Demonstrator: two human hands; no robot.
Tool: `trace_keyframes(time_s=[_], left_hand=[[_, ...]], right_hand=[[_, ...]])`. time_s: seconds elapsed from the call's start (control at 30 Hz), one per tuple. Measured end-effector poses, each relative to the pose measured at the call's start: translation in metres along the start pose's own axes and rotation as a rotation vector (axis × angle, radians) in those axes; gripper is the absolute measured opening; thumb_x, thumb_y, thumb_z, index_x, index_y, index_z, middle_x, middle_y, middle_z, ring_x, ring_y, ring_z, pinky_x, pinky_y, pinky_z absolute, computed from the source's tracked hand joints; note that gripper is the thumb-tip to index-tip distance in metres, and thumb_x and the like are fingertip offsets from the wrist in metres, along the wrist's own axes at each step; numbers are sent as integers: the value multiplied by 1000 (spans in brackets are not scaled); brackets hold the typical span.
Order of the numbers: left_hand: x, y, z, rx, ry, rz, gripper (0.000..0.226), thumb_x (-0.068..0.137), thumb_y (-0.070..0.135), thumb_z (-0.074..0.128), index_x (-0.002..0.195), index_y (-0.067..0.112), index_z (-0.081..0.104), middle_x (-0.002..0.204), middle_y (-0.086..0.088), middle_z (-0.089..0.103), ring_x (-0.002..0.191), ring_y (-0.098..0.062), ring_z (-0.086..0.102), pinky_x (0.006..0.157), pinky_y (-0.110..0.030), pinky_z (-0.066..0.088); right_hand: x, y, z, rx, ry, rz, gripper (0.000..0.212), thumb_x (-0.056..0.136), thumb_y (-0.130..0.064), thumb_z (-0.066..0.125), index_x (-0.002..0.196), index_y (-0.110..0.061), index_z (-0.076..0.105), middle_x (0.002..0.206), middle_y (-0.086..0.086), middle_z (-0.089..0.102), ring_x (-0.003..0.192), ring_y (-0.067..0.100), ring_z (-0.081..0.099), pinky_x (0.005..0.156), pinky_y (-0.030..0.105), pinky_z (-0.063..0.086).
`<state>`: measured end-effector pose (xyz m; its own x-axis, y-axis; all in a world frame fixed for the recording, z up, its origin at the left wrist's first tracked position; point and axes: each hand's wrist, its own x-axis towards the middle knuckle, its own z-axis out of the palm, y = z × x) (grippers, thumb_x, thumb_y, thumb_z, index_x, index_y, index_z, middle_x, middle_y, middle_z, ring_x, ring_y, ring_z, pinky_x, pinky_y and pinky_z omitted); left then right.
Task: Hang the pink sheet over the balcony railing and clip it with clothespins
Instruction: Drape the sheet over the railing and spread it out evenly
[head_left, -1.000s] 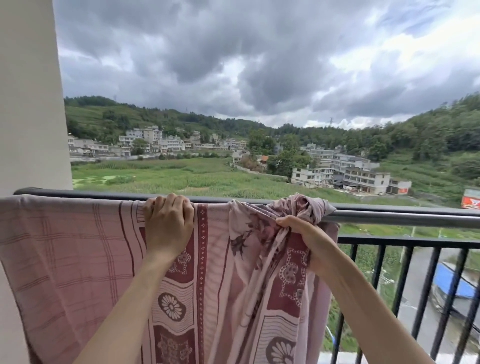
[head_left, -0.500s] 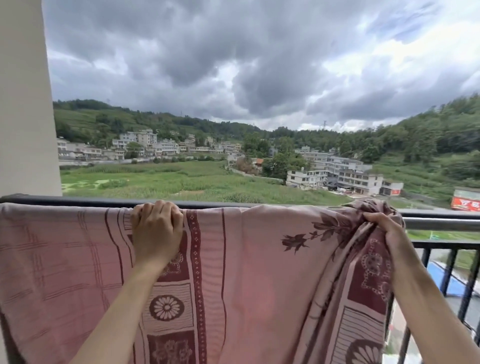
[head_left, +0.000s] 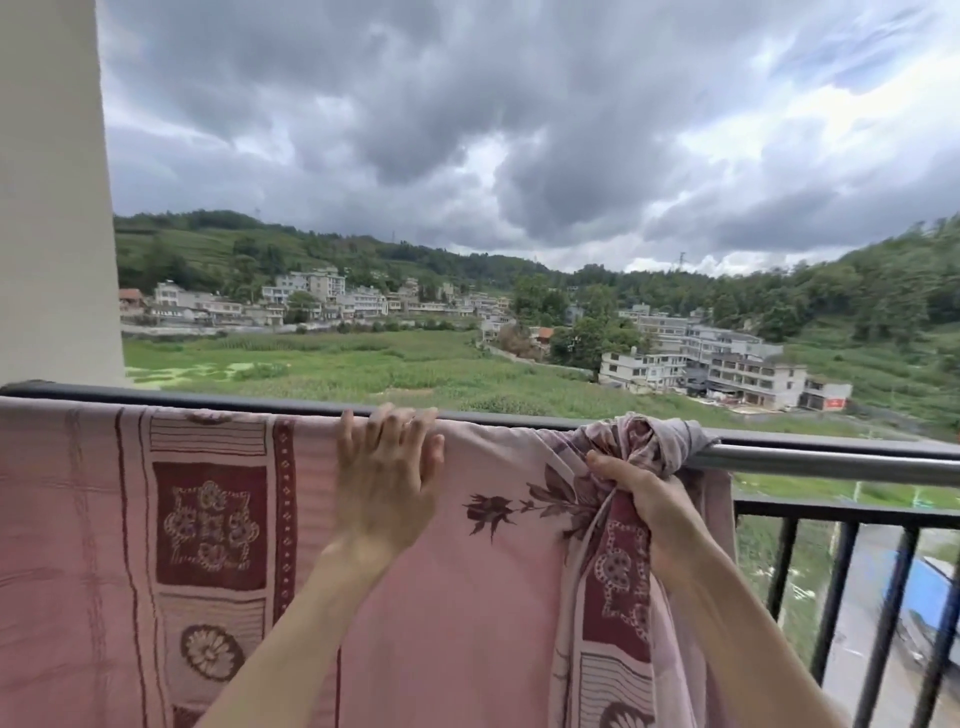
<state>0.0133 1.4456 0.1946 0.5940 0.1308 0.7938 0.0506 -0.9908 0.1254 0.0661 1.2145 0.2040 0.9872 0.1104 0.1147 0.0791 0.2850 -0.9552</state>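
The pink sheet (head_left: 483, 613) hangs over the balcony railing (head_left: 831, 460), its near side falling flat across the left and middle of the view, its right end gathered into a twisted bunch (head_left: 649, 441) on top of the rail. Judge it as soft, light and limp: it will fold wherever you release it, and on the smooth round metal rail it may slide toward whichever side carries more cloth. Your left hand (head_left: 387, 483) lies open and flat against the cloth just below the rail, fingers spread and reaching over the top edge, pinning the sheet in place. Your right hand (head_left: 641, 501) is closed in a fist around the gathered cloth directly beneath the bunch. Take hold at the top fold, where the cloth crosses the rail, and at the bunched end, which has yet to be spread rightward along the bare rail. No clothespins are visible. Beyond the railing lie green fields (head_left: 363, 364), a cluster of buildings (head_left: 727, 364) and heavy grey cloud (head_left: 519, 130); wind could lift unclipped cloth.
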Motion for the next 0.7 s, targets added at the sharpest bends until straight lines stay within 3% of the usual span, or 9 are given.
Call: trace_keyframes(time_s=[0.13, 0.2, 0.33, 0.4, 0.5, 0.6, 0.7], left_hand=[[-1, 5, 7, 110, -23, -79, 79, 84, 66, -1, 128, 21, 48, 113, -7, 57, 113, -27, 48, 112, -49, 13], [2, 12, 6, 110, -22, -114, 79, 82, 68, 3, 126, 23, 49, 114, -7, 57, 113, -27, 48, 112, -47, 14], [4, 21, 6, 106, -23, -160, 71, 81, 63, 9, 122, 24, 51, 119, -5, 55, 119, -24, 44, 114, -43, 8], [5, 22, 5, 62, -13, -196, 70, 81, 62, 9, 120, 24, 53, 121, -5, 54, 121, -24, 41, 114, -45, 7], [9, 37, 3, 43, -12, -259, 64, 84, 58, 15, 123, 23, 52, 131, -6, 50, 130, -23, 36, 115, -50, 0], [12, 88, 8, -33, 30, -122, 54, 87, 50, 29, 124, 18, 51, 133, -5, 50, 133, -23, 36, 114, -47, -3], [14, 156, 25, -181, -8, 93, 50, 91, 47, 23, 128, 23, 46, 131, 3, 50, 127, -14, 41, 114, -39, 6]], right_hand=[[16, -13, -40, 45, -63, -23, 18, 71, -15, 74, 88, -8, 76, 81, 11, 76, 75, 24, 73, 65, 30, 57], [22, -17, -56, 85, -94, -8, 18, 68, -18, 76, 85, -11, 77, 82, 11, 76, 76, 25, 73, 65, 32, 57], [24, -19, -73, 136, -88, -10, 18, 66, -17, 78, 80, -6, 76, 78, 14, 75, 70, 27, 73, 51, 30, 56], [25, -21, -84, 134, -71, -25, 31, 61, -24, 82, 84, -5, 75, 80, 14, 75, 72, 28, 73, 57, 32, 57], [27, -19, -97, 54, -87, -16, 60, 49, -43, 84, 96, -9, 72, 87, 10, 76, 83, 30, 72, 79, 41, 55], [27, -16, -101, 17, -137, -27, 63, 46, -52, 82, 95, -14, 73, 87, 9, 76, 81, 27, 72, 72, 35, 55], [23, -20, -106, 15, -195, -29, 41, 54, -49, 79, 84, -22, 76, 83, 7, 76, 76, 24, 73, 59, 29, 56]])
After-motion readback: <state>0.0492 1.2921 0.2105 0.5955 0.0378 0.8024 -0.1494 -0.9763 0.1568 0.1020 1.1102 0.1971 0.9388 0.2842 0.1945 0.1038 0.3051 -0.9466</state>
